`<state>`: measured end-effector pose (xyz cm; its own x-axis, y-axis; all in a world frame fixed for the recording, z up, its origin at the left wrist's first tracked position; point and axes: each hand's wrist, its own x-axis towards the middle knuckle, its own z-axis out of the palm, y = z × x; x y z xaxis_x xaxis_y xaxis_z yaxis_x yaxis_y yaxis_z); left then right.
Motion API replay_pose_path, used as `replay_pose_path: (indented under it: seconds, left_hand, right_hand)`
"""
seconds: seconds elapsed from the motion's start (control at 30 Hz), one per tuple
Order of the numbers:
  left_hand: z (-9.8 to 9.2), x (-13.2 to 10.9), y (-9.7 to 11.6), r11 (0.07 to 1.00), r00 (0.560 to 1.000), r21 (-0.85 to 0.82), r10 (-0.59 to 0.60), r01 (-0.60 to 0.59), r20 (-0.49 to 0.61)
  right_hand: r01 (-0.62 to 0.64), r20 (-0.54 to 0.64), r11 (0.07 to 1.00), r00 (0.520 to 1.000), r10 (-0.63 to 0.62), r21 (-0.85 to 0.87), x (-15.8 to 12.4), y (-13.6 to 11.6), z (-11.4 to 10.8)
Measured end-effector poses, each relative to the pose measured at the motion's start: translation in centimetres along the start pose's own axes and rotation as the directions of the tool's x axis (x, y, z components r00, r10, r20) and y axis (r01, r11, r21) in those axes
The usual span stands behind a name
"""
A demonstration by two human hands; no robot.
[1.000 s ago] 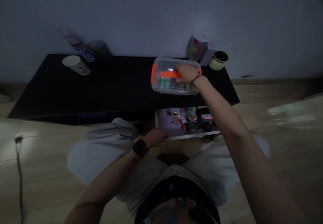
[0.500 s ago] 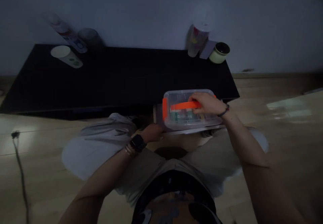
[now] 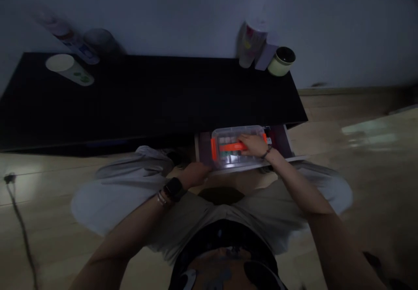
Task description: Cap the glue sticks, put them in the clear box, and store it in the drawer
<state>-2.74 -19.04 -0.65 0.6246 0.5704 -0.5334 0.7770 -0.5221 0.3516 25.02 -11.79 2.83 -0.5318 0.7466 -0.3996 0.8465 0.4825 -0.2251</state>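
Note:
A clear plastic storage box (image 3: 240, 162) with orange side clips and an orange handle (image 3: 228, 146) sits within the open drawer (image 3: 205, 146), toward its left part. My right hand (image 3: 254, 145) is closed around the handle from the right. Small green and white items show dimly through the lid. At the front left corner of the drawer, my left hand (image 3: 195, 174) grips the front edge; its fingertips are partly hidden in shadow. Right of the box, some dark red and light items (image 3: 271, 139) lie in the drawer, too dim to name.
The drawer juts from a low black cabinet (image 3: 183, 94) against the wall. On top stand a paper cup (image 3: 70, 69), a spray can (image 3: 76, 46), a dark jar (image 3: 102, 42), a clear bottle (image 3: 251, 44), a small box (image 3: 267, 55) and a pale green pot (image 3: 281, 62). A cable (image 3: 21, 224) lies on the floor.
My right hand has brought the box lower and slightly left in the drawer, uncovering the drawer's right part. My left hand stays at the front edge. The view has shifted a little.

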Motion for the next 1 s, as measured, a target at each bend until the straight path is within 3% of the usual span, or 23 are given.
replay_pose_path:
  seconds: [0.13,0.37,0.67,1.0]
  left_hand:
    - [-0.2,-0.5,0.5,0.999,0.999,0.034,-0.018,0.017,0.03]
    - [-0.4,-0.8,0.8,0.999,0.999,0.024,-0.024,0.023,0.044]
    - [0.1,-0.4,0.6,0.999,0.999,0.023,-0.04,0.039,0.03]
    - [0.5,0.3,0.1,0.998,1.0,0.068,-0.018,0.017,0.013]
  right_hand:
    - [0.015,0.016,1.0,1.0,-0.016,0.009,1.6,-0.7,2.3]
    - [0.005,0.004,0.998,1.0,-0.006,0.063,3.4,-0.7,3.8]
    - [0.036,0.09,0.999,0.995,-0.038,0.028,7.2,-2.0,7.3]
    - [0.033,0.045,0.999,0.998,-0.035,0.035,7.2,-2.3,9.0]
